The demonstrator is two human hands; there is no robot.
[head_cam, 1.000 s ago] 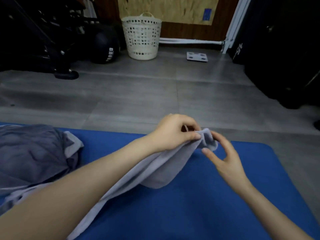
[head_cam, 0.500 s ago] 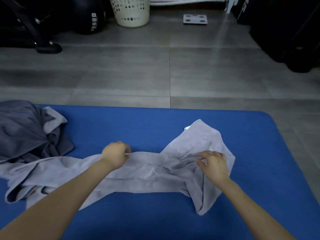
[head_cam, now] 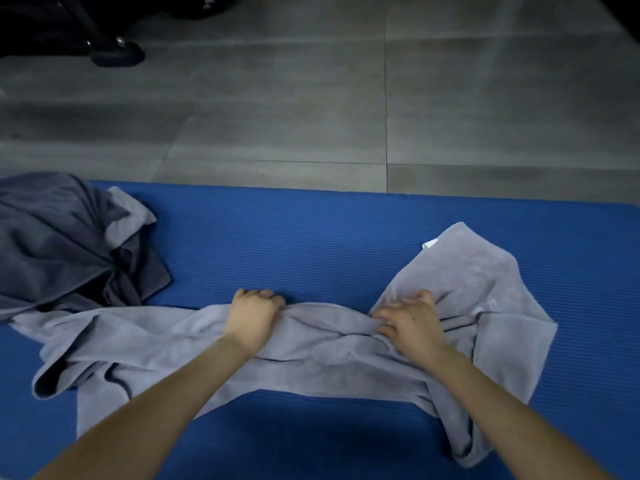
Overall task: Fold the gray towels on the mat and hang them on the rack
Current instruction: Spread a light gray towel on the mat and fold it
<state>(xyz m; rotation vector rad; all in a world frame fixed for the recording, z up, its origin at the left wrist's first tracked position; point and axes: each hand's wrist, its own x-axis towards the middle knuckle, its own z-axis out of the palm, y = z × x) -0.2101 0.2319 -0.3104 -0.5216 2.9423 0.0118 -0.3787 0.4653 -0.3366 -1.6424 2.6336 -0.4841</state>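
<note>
Two gray items on the mat (head_cam: pixel 311 244); none folded, none hung. The rack is not in view.

Step in hand (judged): spreading out the first piece before the first fold. The light gray towel (head_cam: pixel 329 355) lies crumpled in a long band across the near half of the mat, running from the left edge to close by the right edge. Its right end is bunched and doubled over, with a white tag (head_cam: pixel 429 243) showing at the far tip. The dark gray heap (head_cam: pixel 62 244) sits untouched at the far left corner of the mat, and its near side overlaps the light towel's left end.

Hands:
- Your left hand (head_cam: pixel 254 315) has its fingers curled over the towel's far edge near the middle of the mat, clamped on the cloth.
- Your right hand (head_cam: pixel 410 322) is set apart from the left, on the bunched right part. Its fingers are bent and spread, with the tips pressing into the folds. Whether it pinches cloth or only presses on it, I cannot tell.

Next move calls for (judged): draw the far edge straight between the two hands, open out the doubled right end, and flatten the wrinkles, so that corners can be found and matched. Keep the towel on the mat, off the floor (head_cam: pixel 277 116).
</note>
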